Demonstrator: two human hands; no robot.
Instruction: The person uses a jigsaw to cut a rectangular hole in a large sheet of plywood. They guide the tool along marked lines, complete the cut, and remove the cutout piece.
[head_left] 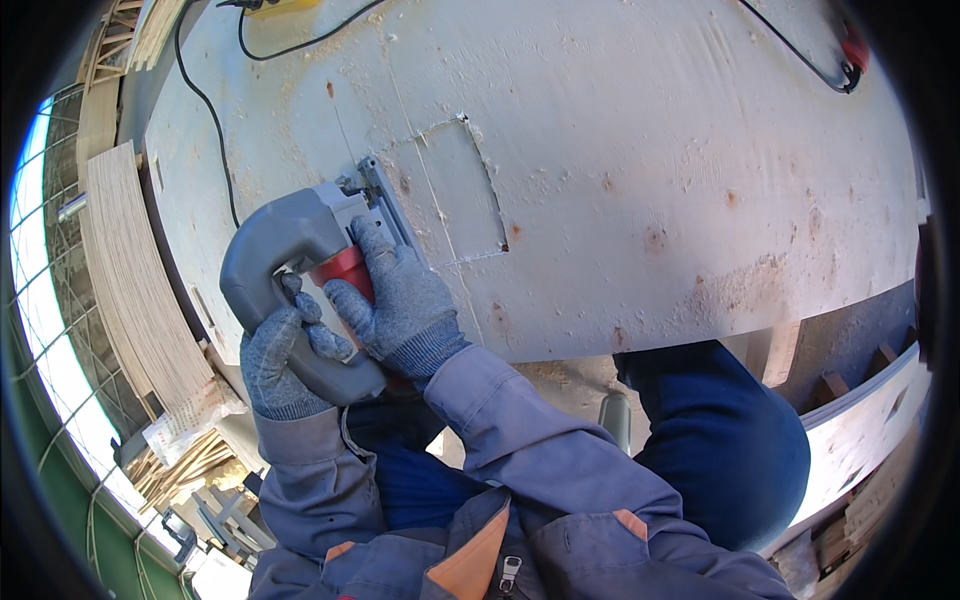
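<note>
A grey jigsaw with a red part [270, 240] rests on a large pale plywood sheet [620, 150]. My left hand [275, 370], in a grey knitted glove, wraps its fingers through the jigsaw's loop handle. My right hand [410, 310], gloved the same way, presses round the front of the tool's body by the red part. The metal base plate [390, 205] lies against the sheet, beside a rectangular outline [462, 190] with rough, splintered cut edges. Pencil-like lines run across the wood near it. The blade is hidden beneath the tool.
Black cords [205, 110] trail over the sheet at the far left and far right. Sawdust and chips dot the surface. Stacked plywood [130, 270] stands on the left beside a wire mesh fence. My legs [710, 440] are under the sheet's near edge, with timber pieces at the lower right.
</note>
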